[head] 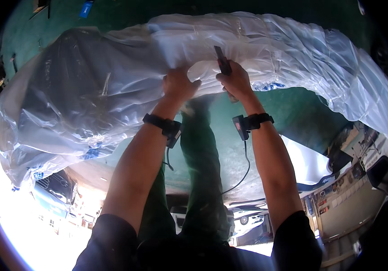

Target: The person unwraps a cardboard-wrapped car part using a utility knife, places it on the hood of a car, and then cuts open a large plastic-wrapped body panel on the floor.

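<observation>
A long, curved piece, shaped like a car bumper and wrapped in clear plastic film (pixel 119 64), arches across the view before me. Near its middle, my left hand (pixel 179 84) grips the film at the near edge, thumb held apart and fingertips partly hidden. Taut folds run up from that hand. In my right hand (pixel 236 79) is a dark snap-off utility knife (pixel 225 66); its blade points away from me, over the wrapped piece. A bright rounded patch in the film lies between the two hands. Whether the film is cut there, I cannot tell.
Green floor (pixel 302 105) surrounds the piece, with a blue packet (pixel 86 9) at the far left. A white panel (pixel 305 162) is behind my right arm. Parked vehicles (pixel 53 193) appear at lower left. A cable (pixel 246 169) hangs from my right wrist device.
</observation>
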The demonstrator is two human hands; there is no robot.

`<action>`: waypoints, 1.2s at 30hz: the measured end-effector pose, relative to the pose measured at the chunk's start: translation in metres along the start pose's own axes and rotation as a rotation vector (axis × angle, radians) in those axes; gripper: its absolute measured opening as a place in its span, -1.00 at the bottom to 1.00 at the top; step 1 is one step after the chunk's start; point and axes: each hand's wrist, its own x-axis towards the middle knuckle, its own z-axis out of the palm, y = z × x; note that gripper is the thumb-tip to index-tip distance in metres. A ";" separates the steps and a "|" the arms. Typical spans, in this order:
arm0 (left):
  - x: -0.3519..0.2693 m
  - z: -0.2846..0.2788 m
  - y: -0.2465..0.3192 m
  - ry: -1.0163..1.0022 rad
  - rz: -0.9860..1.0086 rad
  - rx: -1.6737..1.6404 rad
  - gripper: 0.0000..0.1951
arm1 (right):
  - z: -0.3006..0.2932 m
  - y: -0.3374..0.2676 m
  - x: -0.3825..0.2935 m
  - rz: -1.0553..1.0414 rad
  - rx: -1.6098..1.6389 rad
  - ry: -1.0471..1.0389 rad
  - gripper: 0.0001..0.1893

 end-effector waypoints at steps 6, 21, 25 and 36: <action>-0.011 0.014 -0.001 -0.072 0.004 -0.022 -0.33 | 0.011 0.014 -0.024 0.011 0.142 0.056 -0.44; -0.007 0.012 0.004 0.019 -0.151 -0.291 -0.60 | -0.030 -0.062 -0.027 -0.451 -0.777 0.236 -0.58; -0.021 0.011 0.007 0.008 -0.158 -0.314 -0.65 | -0.043 -0.096 -0.026 -0.573 -1.301 -0.018 -0.70; -0.039 0.024 -0.005 0.101 -0.102 -0.353 -0.73 | -0.025 -0.099 -0.017 -0.596 -1.268 -0.218 -0.67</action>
